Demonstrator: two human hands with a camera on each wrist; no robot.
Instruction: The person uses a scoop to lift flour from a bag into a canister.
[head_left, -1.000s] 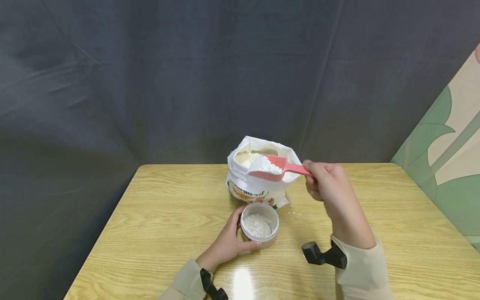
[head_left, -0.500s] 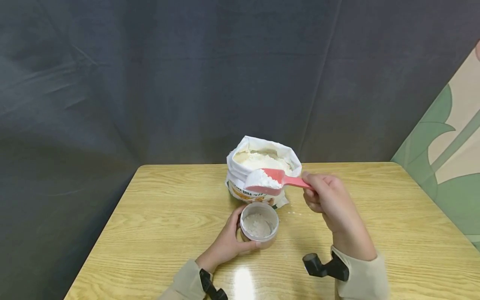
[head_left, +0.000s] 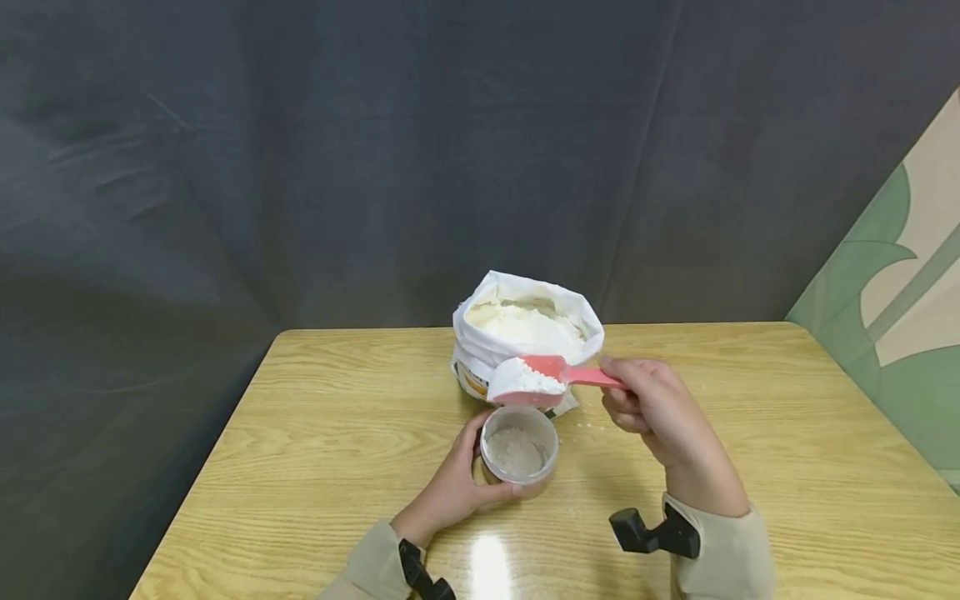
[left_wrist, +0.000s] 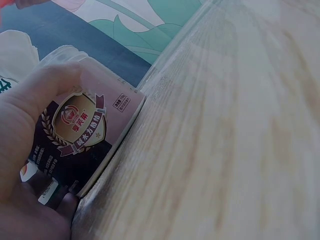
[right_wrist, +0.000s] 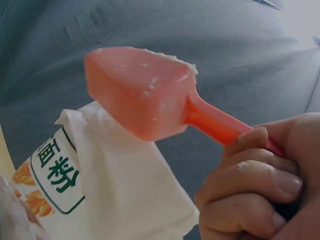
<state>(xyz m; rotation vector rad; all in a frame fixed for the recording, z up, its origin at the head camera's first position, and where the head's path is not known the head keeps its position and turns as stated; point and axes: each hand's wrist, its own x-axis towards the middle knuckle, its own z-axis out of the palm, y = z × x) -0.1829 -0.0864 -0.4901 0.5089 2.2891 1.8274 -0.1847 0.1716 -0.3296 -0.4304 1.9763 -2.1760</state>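
Note:
My right hand grips the handle of a red plastic scoop, heaped with white flour. The scoop hangs level in the air between the flour bag and the jar, just above the jar's far rim in the head view. Seen from the right wrist, its underside carries specks of flour. Around a round, labelled plastic jar curls my left hand, thumb on the near side. Some flour lies in the bottom of the jar, which stands on the table. Behind it sits the open white flour bag, its rim rolled down.
The wooden table has a few spots of spilled flour right of the jar. A dark curtain hangs behind the table's far edge. At the right stands a panel with painted green leaves.
My right hand has brought the loaded scoop from over the bag's mouth toward me, nearer the jar. My left hand and the jar have stayed in place.

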